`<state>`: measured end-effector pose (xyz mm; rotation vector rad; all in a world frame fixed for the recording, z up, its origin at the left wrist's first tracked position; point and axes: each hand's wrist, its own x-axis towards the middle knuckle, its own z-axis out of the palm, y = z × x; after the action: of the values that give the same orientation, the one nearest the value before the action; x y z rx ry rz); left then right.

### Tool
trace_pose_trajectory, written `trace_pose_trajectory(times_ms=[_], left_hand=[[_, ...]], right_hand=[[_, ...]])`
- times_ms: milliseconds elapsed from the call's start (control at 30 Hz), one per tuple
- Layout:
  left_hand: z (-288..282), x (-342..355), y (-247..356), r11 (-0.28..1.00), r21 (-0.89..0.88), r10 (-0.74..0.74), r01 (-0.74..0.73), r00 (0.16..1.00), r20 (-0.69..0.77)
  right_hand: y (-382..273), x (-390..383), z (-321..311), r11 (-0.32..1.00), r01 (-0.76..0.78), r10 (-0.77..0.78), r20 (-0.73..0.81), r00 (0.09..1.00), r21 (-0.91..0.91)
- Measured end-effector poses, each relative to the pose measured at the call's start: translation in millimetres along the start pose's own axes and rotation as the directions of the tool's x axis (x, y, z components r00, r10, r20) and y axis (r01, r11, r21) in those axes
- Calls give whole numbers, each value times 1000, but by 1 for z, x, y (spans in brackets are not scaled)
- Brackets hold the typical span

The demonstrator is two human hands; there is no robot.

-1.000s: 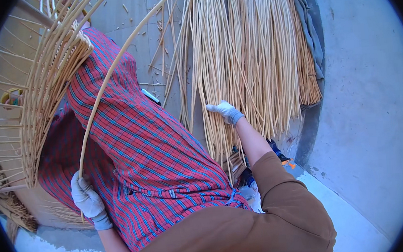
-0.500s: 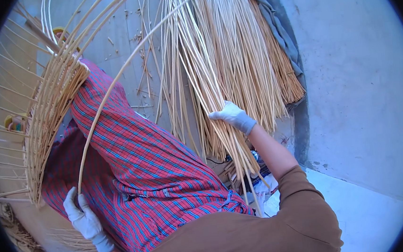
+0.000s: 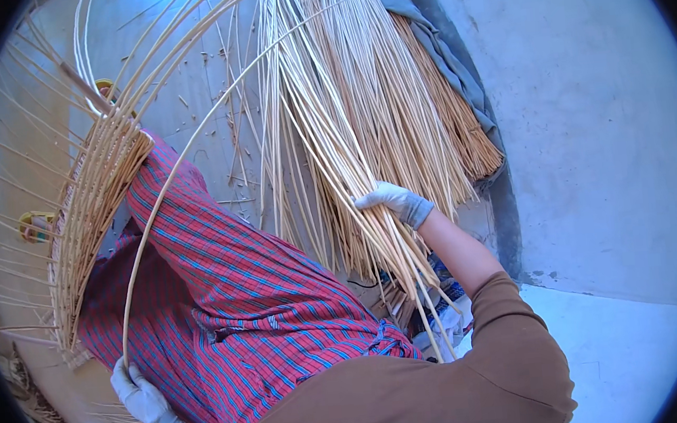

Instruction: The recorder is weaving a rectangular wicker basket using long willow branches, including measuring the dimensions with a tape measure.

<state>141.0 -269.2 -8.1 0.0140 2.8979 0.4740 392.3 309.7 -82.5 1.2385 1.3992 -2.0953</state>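
My left hand [image 3: 142,398], in a pale work glove, is closed on the lower end of one long wicker rod [image 3: 148,222], which arches up and away to the right. Over on the right, my gloved right hand [image 3: 395,201] grips a bundle of pale wicker rods [image 3: 334,152] near their butt ends. A few of these ends stick out below the hand toward my body. At the left stands a partly woven wicker basket [image 3: 89,231], with bare stakes fanning outward from it, close to my legs under red and blue checked cloth [image 3: 238,243].
More rods [image 3: 392,88] lie in a thick pile beyond my right hand, with grey cloth [image 3: 454,67] along their right side. A pale wall [image 3: 585,112] rises at the right. Scraps of rod litter the floor [image 3: 195,103]. Another rod bundle [image 3: 40,410] is at the lower left.
My left hand has moved down, drawing the single rod's end with it. The right hand still grips the bundle in nearly the same place. The view has shifted slightly.
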Motion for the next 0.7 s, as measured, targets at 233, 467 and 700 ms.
trace_pose_trajectory(times_ms=[233,467,700], left_hand=[[0,-18,128,823,-232,483,-518,854,-193],[151,-29,326,435,-709,900,-556,248,358],[242,-38,341,687,-658,564,308,345,750]], right_hand=[[10,8,6,996,26,-30,45,999,88],[10,19,35,965,187,-213,136,968,181],[8,14,27,992,86,-96,106,990,95]])
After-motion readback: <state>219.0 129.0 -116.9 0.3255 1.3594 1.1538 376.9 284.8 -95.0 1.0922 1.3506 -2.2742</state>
